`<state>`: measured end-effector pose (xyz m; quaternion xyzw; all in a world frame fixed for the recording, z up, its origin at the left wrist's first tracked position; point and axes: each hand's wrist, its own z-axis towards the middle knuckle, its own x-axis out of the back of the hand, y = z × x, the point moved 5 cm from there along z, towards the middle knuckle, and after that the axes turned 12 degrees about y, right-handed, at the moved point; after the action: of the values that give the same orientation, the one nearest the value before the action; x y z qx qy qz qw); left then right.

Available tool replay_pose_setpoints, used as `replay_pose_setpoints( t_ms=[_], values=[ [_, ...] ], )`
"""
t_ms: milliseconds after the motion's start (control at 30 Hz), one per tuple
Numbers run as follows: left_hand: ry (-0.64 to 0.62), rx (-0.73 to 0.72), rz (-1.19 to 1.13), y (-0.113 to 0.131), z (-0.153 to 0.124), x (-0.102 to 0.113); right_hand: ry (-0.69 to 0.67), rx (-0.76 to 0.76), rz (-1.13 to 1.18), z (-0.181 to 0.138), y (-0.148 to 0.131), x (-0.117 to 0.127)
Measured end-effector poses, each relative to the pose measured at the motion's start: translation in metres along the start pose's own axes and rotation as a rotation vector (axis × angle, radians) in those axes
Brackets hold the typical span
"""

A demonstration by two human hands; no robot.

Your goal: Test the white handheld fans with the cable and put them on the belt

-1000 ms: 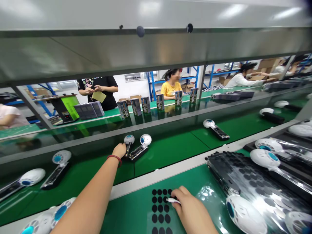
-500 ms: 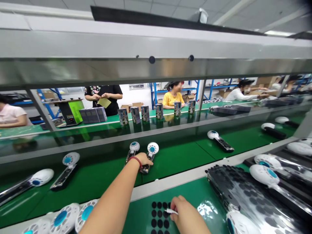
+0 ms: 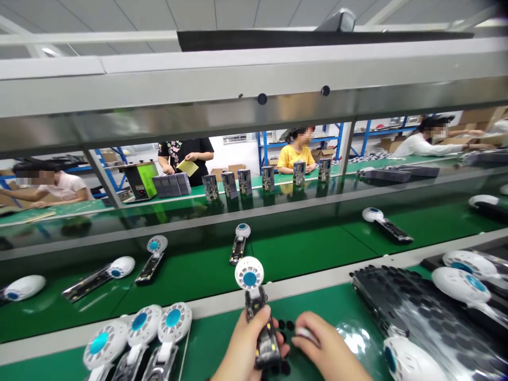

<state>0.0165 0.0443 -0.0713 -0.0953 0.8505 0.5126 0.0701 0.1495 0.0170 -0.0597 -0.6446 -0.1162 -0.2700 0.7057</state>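
My left hand (image 3: 248,346) is closed around the black handle of a small hand-held fan (image 3: 254,301), whose white head with a blue centre points up over the near bench. My right hand (image 3: 323,346) is beside it, fingers pinched on a small white object that I cannot make out. Black round pads (image 3: 286,324) lie on the green mat just behind my fingers.
Several more fans lie on the green conveyor belt (image 3: 301,248), one at the belt's middle (image 3: 239,244). Three fans (image 3: 138,338) rest at the near left. A black tray under shiny film (image 3: 408,312) holds fans at right. Other people work beyond the far belt.
My left hand lifted one fan off the belt and drew it back to the near bench, next to my right hand. The camera view shifted to the left.
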Motion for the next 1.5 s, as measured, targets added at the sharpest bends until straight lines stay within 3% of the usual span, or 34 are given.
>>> replay_pose_setpoints(
  t_ms=[100,233,367,533,633,767,967,1500],
  values=[
    [-0.012,-0.018,0.015,-0.022,-0.001,0.009,-0.01,-0.069,0.225,0.001,-0.024,0.007],
    [-0.037,-0.102,0.143,-0.04,0.001,0.013,-0.097,-0.098,0.475,0.009,-0.057,-0.006],
    [-0.023,-0.202,0.278,-0.042,0.0,0.018,0.024,-0.147,0.545,0.027,-0.053,-0.01],
    [-0.138,-0.231,0.317,-0.04,-0.007,0.012,0.004,-0.197,0.447,0.013,-0.035,-0.006],
    [-0.16,-0.179,0.308,-0.036,-0.013,0.008,-0.081,-0.106,0.216,0.0,-0.035,-0.006],
    [-0.091,-0.106,0.366,-0.029,-0.019,0.006,-0.135,0.033,0.012,-0.005,-0.037,-0.01],
    [-0.025,-0.104,0.381,-0.025,-0.021,0.01,-0.119,0.148,-0.026,-0.009,-0.04,-0.011],
    [0.0,-0.118,0.369,-0.024,-0.021,0.01,-0.074,0.058,-0.086,-0.014,-0.034,-0.014]
  ],
)
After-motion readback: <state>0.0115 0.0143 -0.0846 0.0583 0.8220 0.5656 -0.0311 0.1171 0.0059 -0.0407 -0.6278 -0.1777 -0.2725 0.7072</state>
